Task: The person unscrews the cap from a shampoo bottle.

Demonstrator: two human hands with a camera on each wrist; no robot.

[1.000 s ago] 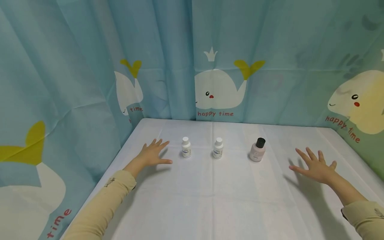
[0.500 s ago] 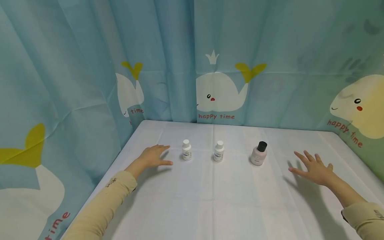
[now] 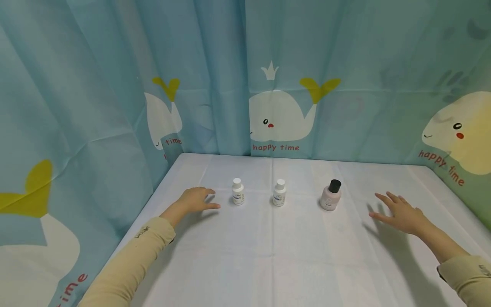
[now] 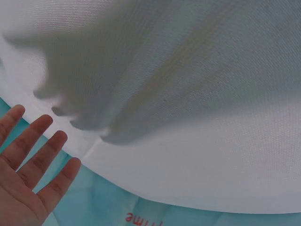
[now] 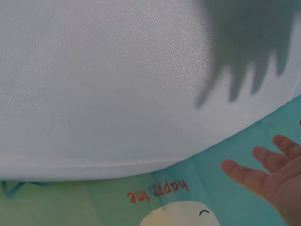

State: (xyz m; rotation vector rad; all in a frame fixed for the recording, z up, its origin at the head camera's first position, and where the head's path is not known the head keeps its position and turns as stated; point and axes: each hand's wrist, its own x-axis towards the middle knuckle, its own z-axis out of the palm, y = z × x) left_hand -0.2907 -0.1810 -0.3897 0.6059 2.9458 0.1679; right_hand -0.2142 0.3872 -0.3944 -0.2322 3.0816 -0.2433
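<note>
Three small capped bottles stand upright in a row across the table. Nearest my left hand [image 3: 194, 199] is a white bottle [image 3: 238, 192] with a printed label, and a similar white bottle [image 3: 279, 194] stands in the middle. The pink bottle with a black cap [image 3: 330, 197] is at the right of the row. My left hand hovers left of the row, thumb apart from the slightly bent fingers, holding nothing. Over the right side of the table, my right hand [image 3: 403, 216] is spread loosely with nothing in it. Both wrist views show bare fingers above the cloth, with no bottle visible.
A white cloth covers the table [image 3: 245, 264], and both hands cast shadows on it. Blue-green curtains [image 3: 222, 85] with whale prints hang along the back and sides, close against the table's edges.
The fingers of both hands have drawn in from a wide spread to a looser, slightly bent pose. The bottles keep their places, and the head view shifts slightly.
</note>
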